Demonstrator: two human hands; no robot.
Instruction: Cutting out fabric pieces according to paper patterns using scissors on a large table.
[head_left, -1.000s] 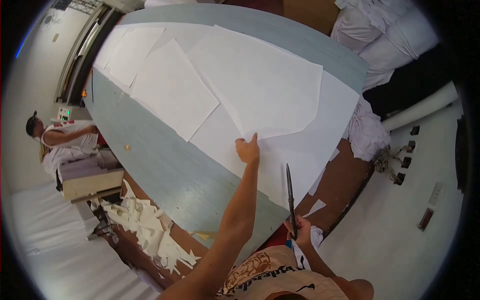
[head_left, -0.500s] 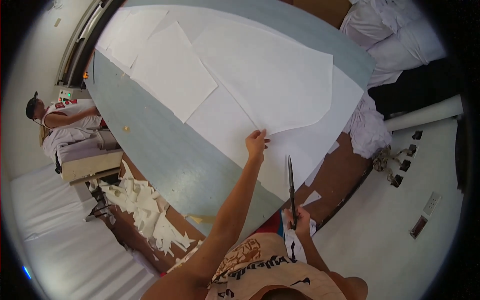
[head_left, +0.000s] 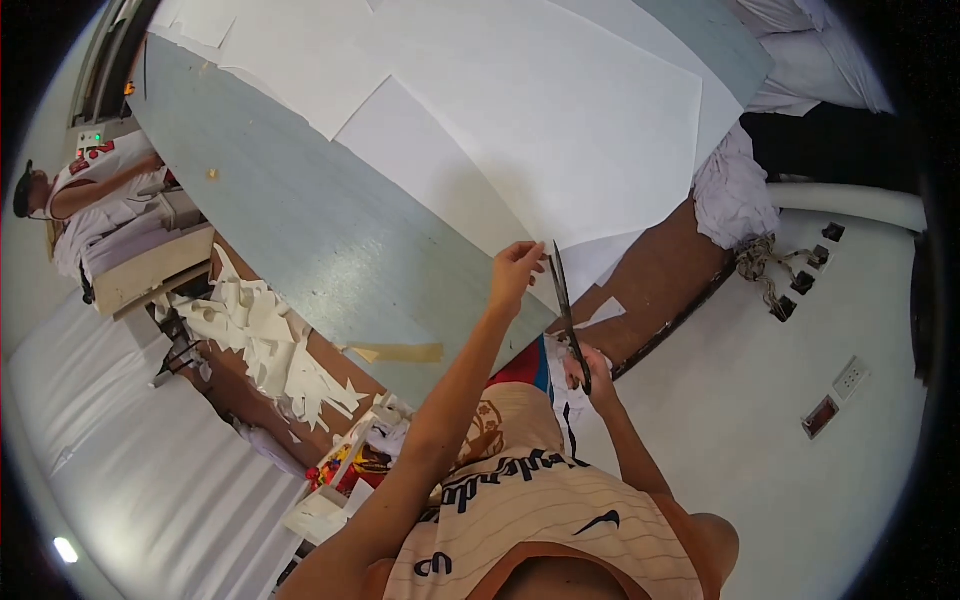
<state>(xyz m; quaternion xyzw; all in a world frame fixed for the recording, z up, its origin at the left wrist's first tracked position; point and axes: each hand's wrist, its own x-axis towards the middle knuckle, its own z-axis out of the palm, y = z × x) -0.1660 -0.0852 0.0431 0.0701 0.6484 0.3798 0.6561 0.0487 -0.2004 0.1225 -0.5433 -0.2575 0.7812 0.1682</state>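
My left hand (head_left: 515, 278) is at the near corner of a large white sheet (head_left: 580, 120), fingers curled in a pinch at its edge. My right hand (head_left: 592, 372) is wrapped round the handles of dark, long-bladed scissors (head_left: 563, 295). The scissors point away from me, blades slightly apart, their tips beside my left fingertips and close to the sheet's corner. Beneath the large sheet, another white sheet (head_left: 410, 150) shows along its left side. The exact contact between blades and sheet is too small to tell.
A grey-blue table (head_left: 300, 200) carries the sheets. Cream scraps (head_left: 270, 340) lie on the brown floor to the left. At the far left, another person (head_left: 105, 175) stands by the table. White cloth (head_left: 735, 185) is heaped at the right, near a pale roll (head_left: 850, 203) and wall sockets (head_left: 850, 378).
The scissors have come up beside my left hand and the sheet's corner. The large sheet now reaches further over the table's near right edge. My view has shifted.
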